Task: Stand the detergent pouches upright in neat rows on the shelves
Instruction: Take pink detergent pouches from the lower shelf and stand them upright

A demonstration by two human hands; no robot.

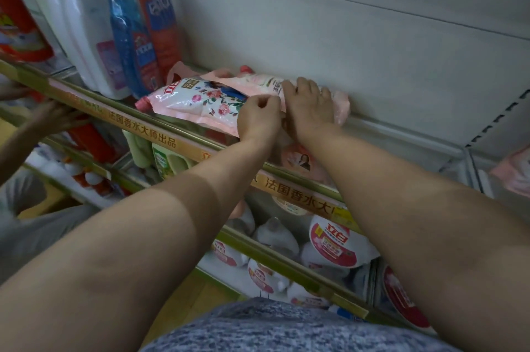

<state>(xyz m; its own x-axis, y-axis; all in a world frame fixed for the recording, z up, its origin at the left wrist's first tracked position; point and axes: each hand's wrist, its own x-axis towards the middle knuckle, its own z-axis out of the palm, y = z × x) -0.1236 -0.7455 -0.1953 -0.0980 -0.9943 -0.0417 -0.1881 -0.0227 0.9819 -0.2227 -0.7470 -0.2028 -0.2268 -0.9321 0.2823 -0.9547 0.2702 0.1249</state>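
Two hands are working on a pile of pink detergent pouches lying flat on the upper shelf [183,133], close against the white back panel [344,44]. The left hand [259,119] is curling its fingers and pinching the near edge of the floral pouch [198,100], which is lying on its side with its pink spout pointing left. The right hand [311,109] is resting just beside the left, fingers spread and fairly straight, pressing down on the pale pink pouch [341,106] that is lying behind and to the right of the floral one; it is not gripping it. Both pouches are lying directly under and ahead of the hands, none standing upright. To the left of the pile, blue and red refill pouches [137,44] and a white bottle [83,36] are standing upright on the same shelf. A yellow price rail [143,127] with printed characters is running along the shelf front. Below it, white jugs [334,242] with pink labels are sitting on a lower shelf. Another person's hand [54,117] is reaching toward the rail at far left.
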